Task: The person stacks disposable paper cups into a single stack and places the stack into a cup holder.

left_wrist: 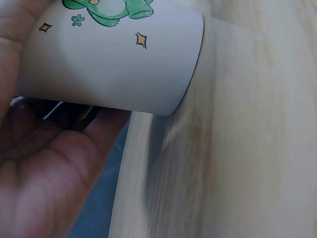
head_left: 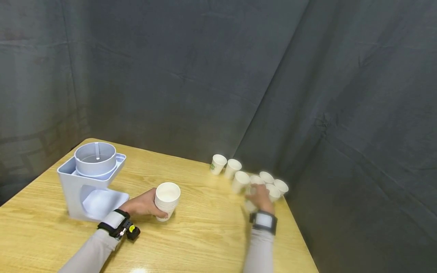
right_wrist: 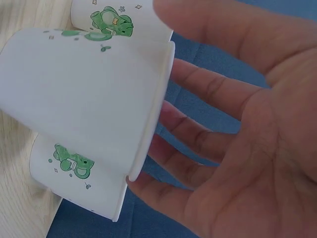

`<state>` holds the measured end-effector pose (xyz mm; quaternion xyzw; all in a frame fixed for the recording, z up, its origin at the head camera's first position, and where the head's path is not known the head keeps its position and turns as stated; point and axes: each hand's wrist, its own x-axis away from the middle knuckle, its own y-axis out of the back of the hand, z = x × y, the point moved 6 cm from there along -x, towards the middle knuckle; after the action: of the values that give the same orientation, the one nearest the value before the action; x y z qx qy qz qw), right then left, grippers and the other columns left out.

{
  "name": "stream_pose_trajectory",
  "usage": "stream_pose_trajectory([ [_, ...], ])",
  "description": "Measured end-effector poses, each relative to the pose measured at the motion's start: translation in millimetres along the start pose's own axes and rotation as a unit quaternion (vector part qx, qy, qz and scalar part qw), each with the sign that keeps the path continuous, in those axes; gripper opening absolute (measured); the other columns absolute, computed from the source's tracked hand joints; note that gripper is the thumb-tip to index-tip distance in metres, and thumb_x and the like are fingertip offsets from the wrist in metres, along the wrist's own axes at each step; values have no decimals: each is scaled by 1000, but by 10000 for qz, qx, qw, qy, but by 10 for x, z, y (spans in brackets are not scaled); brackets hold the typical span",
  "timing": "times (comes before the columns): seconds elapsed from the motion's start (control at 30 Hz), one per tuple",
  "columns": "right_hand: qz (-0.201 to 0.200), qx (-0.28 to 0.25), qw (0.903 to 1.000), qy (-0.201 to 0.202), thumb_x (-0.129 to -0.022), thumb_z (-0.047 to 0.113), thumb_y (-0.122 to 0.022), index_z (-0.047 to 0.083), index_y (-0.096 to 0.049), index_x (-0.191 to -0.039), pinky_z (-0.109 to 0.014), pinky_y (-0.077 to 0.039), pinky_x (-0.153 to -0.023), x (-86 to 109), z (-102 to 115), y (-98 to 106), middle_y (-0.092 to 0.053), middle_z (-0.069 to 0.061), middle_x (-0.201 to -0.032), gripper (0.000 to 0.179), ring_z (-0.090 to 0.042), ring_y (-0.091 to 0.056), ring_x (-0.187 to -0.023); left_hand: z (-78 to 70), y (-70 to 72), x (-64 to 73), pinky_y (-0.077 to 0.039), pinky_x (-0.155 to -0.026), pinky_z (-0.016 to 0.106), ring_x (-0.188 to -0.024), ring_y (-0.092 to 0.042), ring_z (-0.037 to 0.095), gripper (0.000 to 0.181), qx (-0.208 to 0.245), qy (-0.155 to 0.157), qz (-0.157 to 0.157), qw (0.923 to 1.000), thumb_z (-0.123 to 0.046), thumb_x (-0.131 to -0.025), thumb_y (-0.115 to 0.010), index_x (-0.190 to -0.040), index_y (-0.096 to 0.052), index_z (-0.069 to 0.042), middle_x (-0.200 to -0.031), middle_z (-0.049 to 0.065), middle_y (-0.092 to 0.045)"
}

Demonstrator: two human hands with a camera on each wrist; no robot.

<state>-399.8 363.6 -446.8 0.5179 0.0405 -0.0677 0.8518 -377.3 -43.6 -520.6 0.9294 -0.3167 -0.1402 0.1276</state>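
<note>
1. My nested stack of white, tapered paper cups (head_left: 168, 200) carries a green cartoon figure (left_wrist: 110, 11), gold four-pointed stars (left_wrist: 141, 40) and a small green flower (left_wrist: 78, 20).
2. My loose white, tapered paper cups (right_wrist: 84, 94) show green cartoon bears (right_wrist: 111, 21).
3. I see a pale bluish-white plastic stand (head_left: 73, 195) with a round tub (head_left: 97, 167) of similar shade.
4. I work at a yellow-brown wooden table (head_left: 205, 231), streaked with darker grain.
5. Before me hangs a dark grey fabric curtain (head_left: 187, 76).
6. My fabric sleeves (head_left: 89, 252) are pale grey, my wrist straps (head_left: 253, 218) black with white panels (head_left: 263, 220); a yellow spot (head_left: 132, 228) marks one small black camera (head_left: 133, 234).
</note>
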Motion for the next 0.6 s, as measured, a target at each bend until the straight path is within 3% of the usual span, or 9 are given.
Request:
stream_pose_trajectory([
  [0.27,-54,16,10000,69,-77,9,-80,-9,-60,-130,-69,-34,-106,41,27,8,-52,-35,-138,59,-56,-43,-125,-16,1,2,-44,-98,47,-111,-60,29,75,-49,-44,13,10000,-8,-71,-88,-135,-51,6,-119,15,-66],
  [0.6,-29,72,9999,105,-78,17,-84,-4,-64,-127,-63,-42,-103,37,114,-43,-60,-28,-130,57,-47,-53,-121,-32,-6,2,-44,-97,47,-110,-60,29,74,-76,-70,30,9999,-9,-72,-87,-135,-51,5,-119,14,-66],
])
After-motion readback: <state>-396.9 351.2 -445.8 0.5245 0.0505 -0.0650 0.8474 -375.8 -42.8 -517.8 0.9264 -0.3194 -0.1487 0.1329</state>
